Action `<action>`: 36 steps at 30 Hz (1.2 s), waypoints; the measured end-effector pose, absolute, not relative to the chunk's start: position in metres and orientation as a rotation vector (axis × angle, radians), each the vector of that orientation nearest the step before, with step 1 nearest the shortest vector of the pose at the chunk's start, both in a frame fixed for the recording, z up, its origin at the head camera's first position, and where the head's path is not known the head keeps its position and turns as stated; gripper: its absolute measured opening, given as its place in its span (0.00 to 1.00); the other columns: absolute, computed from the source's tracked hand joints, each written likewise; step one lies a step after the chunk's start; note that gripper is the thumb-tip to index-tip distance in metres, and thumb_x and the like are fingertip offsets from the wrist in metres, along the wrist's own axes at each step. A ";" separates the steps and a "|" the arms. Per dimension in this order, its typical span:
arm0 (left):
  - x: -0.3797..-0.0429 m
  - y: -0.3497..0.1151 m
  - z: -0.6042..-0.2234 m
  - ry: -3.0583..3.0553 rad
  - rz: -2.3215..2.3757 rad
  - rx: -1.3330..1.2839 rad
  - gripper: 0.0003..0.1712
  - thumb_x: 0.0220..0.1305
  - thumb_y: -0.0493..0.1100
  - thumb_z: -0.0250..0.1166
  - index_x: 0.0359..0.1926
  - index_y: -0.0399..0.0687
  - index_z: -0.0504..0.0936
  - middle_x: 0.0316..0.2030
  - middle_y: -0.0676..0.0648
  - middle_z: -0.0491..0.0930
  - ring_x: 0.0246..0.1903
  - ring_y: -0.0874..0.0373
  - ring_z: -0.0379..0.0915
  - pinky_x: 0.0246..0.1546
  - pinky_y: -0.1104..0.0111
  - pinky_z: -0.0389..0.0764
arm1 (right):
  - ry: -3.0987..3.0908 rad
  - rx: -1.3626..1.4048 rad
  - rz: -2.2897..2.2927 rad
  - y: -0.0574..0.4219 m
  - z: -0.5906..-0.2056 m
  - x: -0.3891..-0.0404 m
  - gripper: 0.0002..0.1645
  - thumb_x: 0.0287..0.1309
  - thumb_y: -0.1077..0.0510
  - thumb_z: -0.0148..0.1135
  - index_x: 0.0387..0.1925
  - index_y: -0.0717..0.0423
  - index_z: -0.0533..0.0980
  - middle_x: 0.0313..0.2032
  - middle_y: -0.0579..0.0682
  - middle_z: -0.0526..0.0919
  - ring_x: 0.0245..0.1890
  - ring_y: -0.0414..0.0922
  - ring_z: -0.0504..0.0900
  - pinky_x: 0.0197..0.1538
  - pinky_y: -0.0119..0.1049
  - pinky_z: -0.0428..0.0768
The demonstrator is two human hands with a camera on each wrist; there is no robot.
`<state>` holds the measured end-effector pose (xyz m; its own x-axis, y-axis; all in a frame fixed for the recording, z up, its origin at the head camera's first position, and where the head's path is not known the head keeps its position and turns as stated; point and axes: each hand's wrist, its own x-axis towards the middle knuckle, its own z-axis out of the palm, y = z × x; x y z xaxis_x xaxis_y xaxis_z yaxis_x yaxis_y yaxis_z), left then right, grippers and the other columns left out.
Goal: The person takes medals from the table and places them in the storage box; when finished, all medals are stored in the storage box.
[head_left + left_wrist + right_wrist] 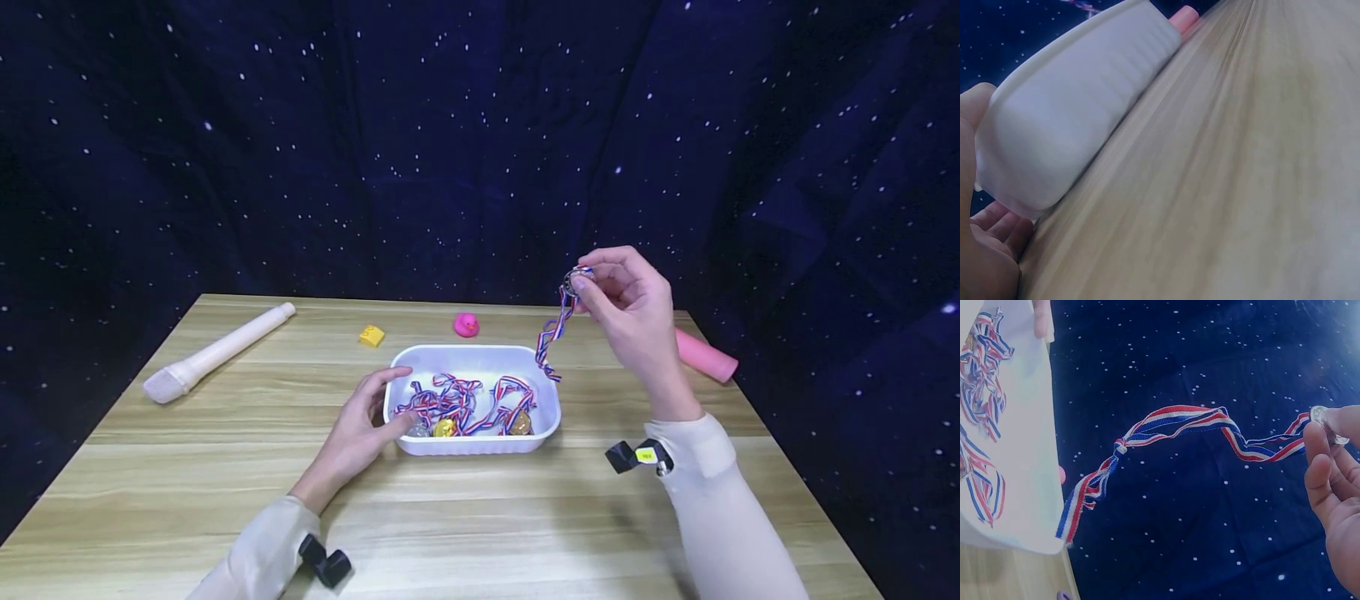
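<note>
My right hand (626, 304) is raised above the table to the right of a white plastic tub (472, 446). Between thumb and fingers it pinches a silver-coloured medal (1319, 416). The medal's knotted red, white and blue ribbon (1175, 417) dangles toward the tub's right end. My left hand (358, 429) grips the tub's left end, thumb over the near rim and fingers around the far side. Inside the tub lie a gold medal (444, 428), a silver medal (418, 429) and a bronze medal (521, 423), with tangled striped ribbons (450, 400) around them.
On the wooden table, a pale microphone (225, 350) lies at the left. Behind the tub are a yellow toy block (371, 336) and a pink rubber duck (467, 325). A pink cylinder (705, 356) lies at right, partly hidden by the right hand. A dark starry curtain hangs behind.
</note>
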<state>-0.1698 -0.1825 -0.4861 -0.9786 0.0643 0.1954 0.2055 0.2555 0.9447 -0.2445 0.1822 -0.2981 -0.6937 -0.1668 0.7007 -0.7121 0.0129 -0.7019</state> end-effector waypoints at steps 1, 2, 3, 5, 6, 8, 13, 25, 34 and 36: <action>-0.170 -0.182 -0.486 -2.392 -1.835 -0.260 0.38 0.70 0.40 0.77 0.78 0.54 0.75 0.77 0.39 0.68 0.72 0.38 0.75 0.77 0.46 0.73 | -1.886 0.894 1.715 0.180 -0.299 -0.245 0.14 0.70 0.74 0.71 0.54 0.72 0.81 0.35 0.57 0.89 0.27 0.46 0.88 0.35 0.30 0.89; -0.170 -0.182 -0.485 -2.393 -1.837 -0.260 0.38 0.70 0.40 0.77 0.78 0.55 0.75 0.77 0.39 0.68 0.72 0.38 0.76 0.77 0.46 0.74 | -1.897 0.892 1.711 0.178 -0.300 -0.246 0.14 0.70 0.73 0.71 0.54 0.71 0.81 0.35 0.57 0.89 0.28 0.45 0.89 0.35 0.30 0.89; -0.170 -0.182 -0.485 -2.393 -1.840 -0.259 0.39 0.70 0.40 0.77 0.78 0.55 0.74 0.77 0.39 0.68 0.72 0.38 0.76 0.76 0.48 0.75 | -1.907 0.889 1.710 0.176 -0.301 -0.246 0.14 0.70 0.73 0.71 0.54 0.71 0.81 0.35 0.58 0.90 0.29 0.44 0.90 0.36 0.30 0.90; -0.170 -0.182 -0.485 -2.392 -1.845 -0.260 0.39 0.70 0.40 0.77 0.78 0.54 0.74 0.77 0.39 0.68 0.72 0.38 0.76 0.75 0.49 0.76 | -1.934 0.874 1.709 0.172 -0.305 -0.247 0.14 0.69 0.73 0.72 0.54 0.70 0.82 0.36 0.57 0.91 0.30 0.43 0.91 0.37 0.30 0.90; -0.170 -0.182 -0.485 -2.391 -1.847 -0.263 0.39 0.70 0.39 0.77 0.78 0.54 0.74 0.77 0.38 0.68 0.72 0.38 0.76 0.75 0.49 0.76 | -1.951 0.863 1.706 0.170 -0.308 -0.248 0.14 0.69 0.73 0.72 0.53 0.69 0.82 0.36 0.56 0.91 0.31 0.42 0.91 0.37 0.29 0.89; -0.170 -0.183 -0.486 -2.386 -1.852 -0.264 0.39 0.70 0.39 0.77 0.78 0.53 0.74 0.77 0.38 0.68 0.72 0.37 0.77 0.75 0.48 0.77 | -1.982 0.845 1.709 0.166 -0.312 -0.249 0.13 0.69 0.72 0.73 0.53 0.67 0.82 0.36 0.55 0.92 0.31 0.41 0.91 0.36 0.29 0.89; -0.169 -0.182 -0.486 -2.371 -1.851 -0.273 0.38 0.70 0.39 0.77 0.78 0.51 0.75 0.77 0.36 0.69 0.72 0.35 0.76 0.76 0.43 0.75 | -2.045 0.830 1.722 0.161 -0.324 -0.250 0.13 0.69 0.71 0.74 0.52 0.64 0.83 0.35 0.58 0.91 0.30 0.45 0.91 0.34 0.31 0.90; -0.170 -0.183 -0.484 -2.386 -1.826 -0.270 0.39 0.70 0.38 0.76 0.78 0.51 0.74 0.76 0.37 0.69 0.72 0.36 0.76 0.76 0.46 0.75 | -2.335 0.812 1.570 0.165 -0.366 -0.246 0.09 0.70 0.68 0.74 0.49 0.59 0.84 0.37 0.56 0.91 0.33 0.45 0.83 0.35 0.29 0.79; -0.170 -0.182 -0.484 -2.392 -1.829 -0.262 0.39 0.70 0.38 0.77 0.78 0.54 0.75 0.76 0.39 0.69 0.71 0.39 0.76 0.76 0.49 0.76 | -2.535 0.855 1.511 0.171 -0.388 -0.239 0.10 0.70 0.69 0.72 0.50 0.58 0.86 0.35 0.52 0.90 0.34 0.45 0.85 0.38 0.30 0.84; -0.170 -0.182 -0.484 -2.394 -1.831 -0.262 0.39 0.70 0.39 0.77 0.78 0.54 0.75 0.76 0.39 0.69 0.72 0.39 0.76 0.75 0.51 0.76 | -2.576 0.863 1.492 0.170 -0.389 -0.237 0.10 0.69 0.70 0.72 0.49 0.59 0.86 0.35 0.53 0.90 0.34 0.45 0.86 0.37 0.31 0.86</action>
<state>-0.1698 -0.1822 -0.4843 -0.9782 0.0661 0.1967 0.2071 0.2549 0.9445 -0.2366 0.1704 -0.3890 -0.8441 -0.4423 0.3031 -0.4829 0.3815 -0.7882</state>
